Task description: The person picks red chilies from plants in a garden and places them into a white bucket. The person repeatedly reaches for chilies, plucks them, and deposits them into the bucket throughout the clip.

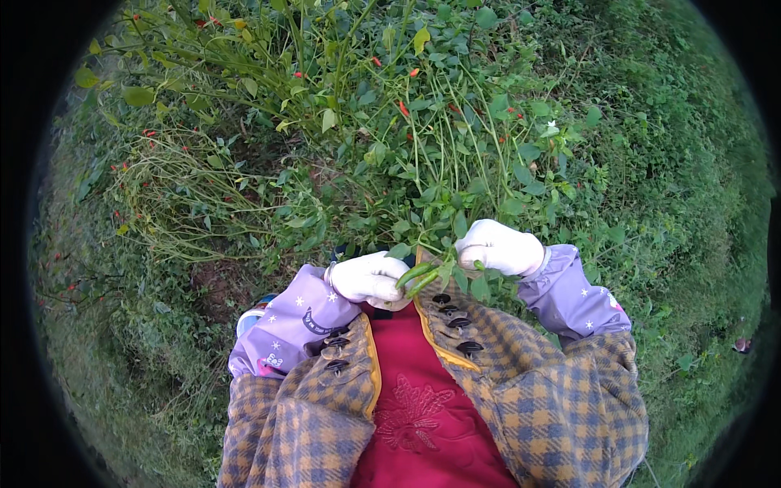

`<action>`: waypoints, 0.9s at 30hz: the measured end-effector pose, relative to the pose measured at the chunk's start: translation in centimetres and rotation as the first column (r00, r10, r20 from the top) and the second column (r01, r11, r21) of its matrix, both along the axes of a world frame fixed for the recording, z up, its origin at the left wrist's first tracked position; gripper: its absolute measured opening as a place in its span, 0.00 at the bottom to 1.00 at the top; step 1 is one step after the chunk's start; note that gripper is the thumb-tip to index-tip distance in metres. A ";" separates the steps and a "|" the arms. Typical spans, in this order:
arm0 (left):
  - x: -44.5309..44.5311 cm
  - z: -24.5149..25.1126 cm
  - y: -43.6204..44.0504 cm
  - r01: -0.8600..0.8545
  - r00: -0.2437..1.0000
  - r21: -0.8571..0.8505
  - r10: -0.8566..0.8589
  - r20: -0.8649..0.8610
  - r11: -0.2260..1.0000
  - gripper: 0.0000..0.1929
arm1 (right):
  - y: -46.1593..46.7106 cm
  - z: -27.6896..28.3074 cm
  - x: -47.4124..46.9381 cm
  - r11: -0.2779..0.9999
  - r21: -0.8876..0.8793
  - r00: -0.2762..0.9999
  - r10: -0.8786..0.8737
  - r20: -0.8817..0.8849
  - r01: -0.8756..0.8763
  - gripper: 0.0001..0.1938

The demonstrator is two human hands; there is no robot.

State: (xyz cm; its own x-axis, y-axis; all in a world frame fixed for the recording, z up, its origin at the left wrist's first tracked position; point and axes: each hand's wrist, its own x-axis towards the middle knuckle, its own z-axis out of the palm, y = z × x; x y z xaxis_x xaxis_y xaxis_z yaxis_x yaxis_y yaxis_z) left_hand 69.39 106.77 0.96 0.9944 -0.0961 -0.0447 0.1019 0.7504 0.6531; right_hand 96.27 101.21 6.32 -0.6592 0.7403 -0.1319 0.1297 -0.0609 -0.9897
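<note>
Both hands wear white gloves, and lilac patterned sleeve covers come up to the wrists. Two slender green chili peppers [417, 276] hang in front of my chest, among leaves of a chili plant branch [447, 266]. At their lower left ends, the curled fingers of my left hand [369, 279] close on the peppers; the exact contact is partly hidden. My right hand [499, 247] is closed around the leafy branch to the right of the peppers. Its fingertips are mostly hidden from above.
Chili plants with red peppers [403, 109] and thin green stems [195, 183] spread ahead and to the left. Dense low weeds [671, 183] cover the ground on the right. A checked jacket [537, 390] hangs open over a red top [415, 402]. A shoe [250, 318] shows below my left sleeve.
</note>
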 end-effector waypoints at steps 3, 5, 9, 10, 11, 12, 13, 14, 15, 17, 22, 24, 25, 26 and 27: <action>-3.6 1.6 0.6 -0.419 0.901 -0.327 0.433 -0.032 0.847 0.21 | 0.2 -0.1 7.7 0.910 -0.171 0.884 -0.300 0.359 0.378 0.24; -6.0 0.9 0.8 -0.601 0.797 -0.356 0.575 -0.188 0.716 0.14 | 2.1 -1.2 13.6 0.934 0.043 0.721 -0.303 0.623 0.356 0.24; -5.9 -0.5 0.0 -0.675 0.732 -0.431 0.614 -0.293 0.599 0.11 | 3.9 -10.2 29.2 0.480 -0.059 0.404 -0.659 0.635 0.875 0.24; -5.3 -1.0 -0.5 -0.690 0.720 -0.443 0.606 -0.339 0.572 0.11 | 4.0 -13.5 31.5 0.318 0.148 0.163 -0.767 0.621 0.936 0.20; -4.6 -1.6 -1.0 -0.677 0.732 -0.476 0.578 -0.359 0.562 0.11 | 4.0 -16.2 35.0 0.387 0.092 0.224 -0.693 0.685 0.917 0.19; -4.2 -2.4 -1.4 -0.668 0.740 -0.506 0.561 -0.372 0.546 0.11 | 4.8 -17.3 37.6 0.458 0.036 0.286 -0.612 0.737 0.888 0.18; -4.2 -2.8 -2.5 -0.692 0.718 -0.492 0.577 -0.390 0.529 0.12 | 8.2 -18.0 35.8 0.674 0.172 0.315 -0.536 0.783 0.719 0.18; -4.2 -2.9 -3.2 -0.717 0.695 -0.463 0.589 -0.412 0.522 0.13 | 10.6 -18.6 33.1 0.823 0.279 0.307 -0.465 0.830 0.495 0.18; -4.9 -2.6 -4.1 -0.750 0.660 -0.429 0.611 -0.436 0.504 0.13 | 12.3 -19.5 30.3 0.840 0.221 0.332 -0.418 0.846 0.495 0.21; -5.4 -2.0 -4.2 -0.819 0.574 -0.345 0.644 -0.505 0.460 0.13 | 14.6 -21.6 27.9 0.865 0.221 0.424 -0.425 0.800 0.450 0.24; -7.5 -2.7 -4.7 -0.896 0.444 -0.283 0.674 -0.591 0.342 0.12 | 16.8 -27.8 27.3 0.907 0.230 0.463 -0.383 0.799 0.352 0.22; -7.3 -2.8 -5.2 -0.917 0.400 -0.268 0.678 -0.617 0.296 0.12 | 17.2 -27.7 26.4 0.923 0.197 0.424 -0.332 0.842 0.331 0.21; -7.3 -3.0 -5.2 -0.913 0.408 -0.295 0.668 -0.622 0.283 0.11 | 17.2 -27.6 26.0 0.928 0.185 0.408 -0.313 0.858 0.324 0.20; -7.1 -3.0 -5.1 -0.907 0.421 -0.287 0.670 -0.612 0.309 0.11 | 17.1 -27.6 25.8 0.932 0.176 0.394 -0.299 0.869 0.317 0.20; -6.8 -2.8 -4.8 -0.901 0.434 -0.277 0.671 -0.601 0.335 0.11 | 16.7 -27.5 25.8 0.934 0.166 0.388 -0.288 0.876 0.317 0.20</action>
State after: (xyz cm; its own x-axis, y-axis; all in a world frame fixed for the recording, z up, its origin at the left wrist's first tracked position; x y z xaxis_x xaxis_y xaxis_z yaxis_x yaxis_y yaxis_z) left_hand 62.58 101.93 -1.80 0.5178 0.6051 -0.6047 -0.6214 0.7519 0.2203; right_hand 122.08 117.92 -21.15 0.0933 0.8527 -0.5140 0.8875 -0.3052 -0.3452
